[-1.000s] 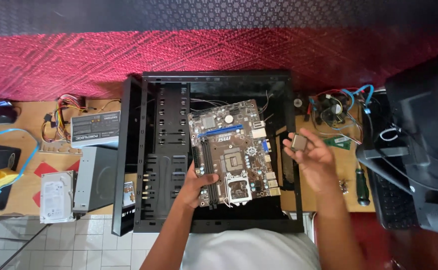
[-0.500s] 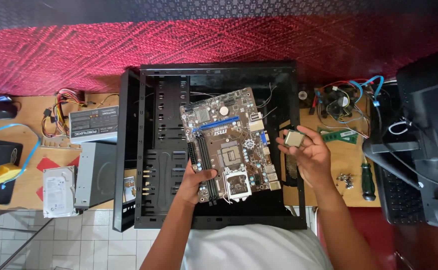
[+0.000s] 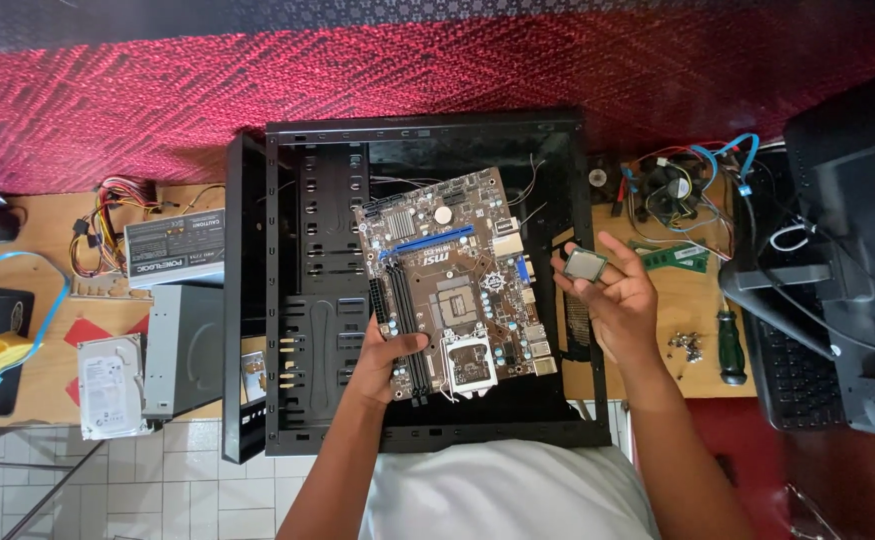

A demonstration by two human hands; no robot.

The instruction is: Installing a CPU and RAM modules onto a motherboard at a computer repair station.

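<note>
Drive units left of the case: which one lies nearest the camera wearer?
The hard drive, silver and label-up, at the table's near edge; the grey optical drive beside it reaches farther back.

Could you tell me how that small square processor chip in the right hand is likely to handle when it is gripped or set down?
The processor chip looks flat, stiff and probably light, since the right hand carries it on its fingertips alone. Its shiny metal top may be slippery. Being thin and square, it should lie flat rather than roll, though it is likely fragile underneath.
</note>
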